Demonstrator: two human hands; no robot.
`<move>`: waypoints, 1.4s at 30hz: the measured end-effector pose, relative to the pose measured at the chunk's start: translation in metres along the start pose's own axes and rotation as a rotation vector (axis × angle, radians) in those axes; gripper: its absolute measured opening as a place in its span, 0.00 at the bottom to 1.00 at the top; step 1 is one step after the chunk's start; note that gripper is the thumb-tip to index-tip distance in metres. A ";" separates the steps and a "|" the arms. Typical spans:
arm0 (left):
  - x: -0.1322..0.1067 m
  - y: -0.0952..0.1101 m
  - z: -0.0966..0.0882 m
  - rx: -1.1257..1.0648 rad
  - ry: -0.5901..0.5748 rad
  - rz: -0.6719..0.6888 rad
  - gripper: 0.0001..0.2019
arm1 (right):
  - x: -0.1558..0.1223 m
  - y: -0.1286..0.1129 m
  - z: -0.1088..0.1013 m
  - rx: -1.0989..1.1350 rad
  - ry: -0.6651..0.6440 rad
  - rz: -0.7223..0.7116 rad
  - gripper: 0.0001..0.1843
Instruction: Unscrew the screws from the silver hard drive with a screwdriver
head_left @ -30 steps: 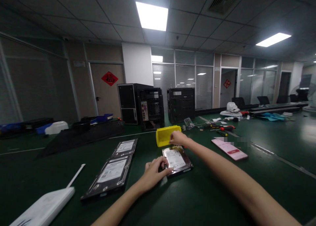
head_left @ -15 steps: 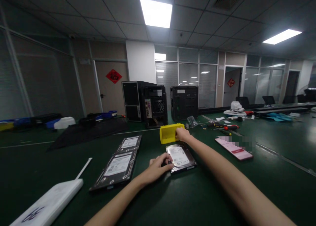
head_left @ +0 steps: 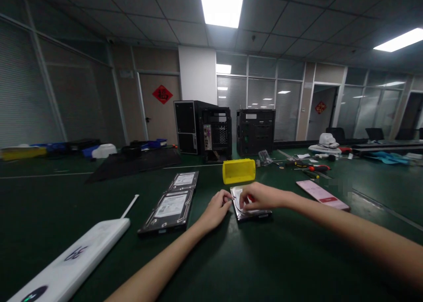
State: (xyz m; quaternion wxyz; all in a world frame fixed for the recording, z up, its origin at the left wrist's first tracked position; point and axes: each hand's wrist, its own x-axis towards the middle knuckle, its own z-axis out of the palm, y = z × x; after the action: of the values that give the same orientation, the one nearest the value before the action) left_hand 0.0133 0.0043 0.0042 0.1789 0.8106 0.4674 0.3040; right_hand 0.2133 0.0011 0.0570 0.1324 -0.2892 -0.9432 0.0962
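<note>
A bare hard drive (head_left: pixel 256 212) lies flat on the green table in front of me. My left hand (head_left: pixel 216 209) is at its left edge, with curled fingertips gripping that side. My right hand (head_left: pixel 261 195) rests on top of the drive, fingers bent down in a pinch near the left hand's fingertips. What they pinch is too small to make out. A yellow plastic bin (head_left: pixel 239 171) stands just behind the drive, apart from both hands.
Two more hard drives (head_left: pixel 172 205) lie in a row to the left, and a white router (head_left: pixel 69 267) sits near left. A pink flat device (head_left: pixel 322 194) and screwdrivers (head_left: pixel 312 167) are on the right. Black computer cases (head_left: pixel 255 132) stand at the back.
My right hand has left the yellow bin and come back onto the hard drive, beside the left hand. The left hand has stayed at the drive's edge. The view has shifted.
</note>
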 end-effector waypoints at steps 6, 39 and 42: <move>-0.006 0.009 0.000 0.148 0.054 -0.039 0.10 | -0.007 -0.012 0.012 -0.019 0.027 0.023 0.10; -0.013 0.009 0.005 0.316 0.020 -0.041 0.14 | -0.015 -0.022 -0.005 0.058 0.041 0.005 0.11; -0.013 0.007 0.008 0.346 0.045 -0.046 0.16 | -0.040 -0.026 -0.015 0.266 0.174 0.214 0.14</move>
State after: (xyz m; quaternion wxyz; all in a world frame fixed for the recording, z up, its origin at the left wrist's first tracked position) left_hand 0.0178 -0.0107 -0.0020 0.0332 0.8113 0.5351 0.2332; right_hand 0.2367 -0.0414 0.0702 0.2395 -0.3750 -0.8710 0.2083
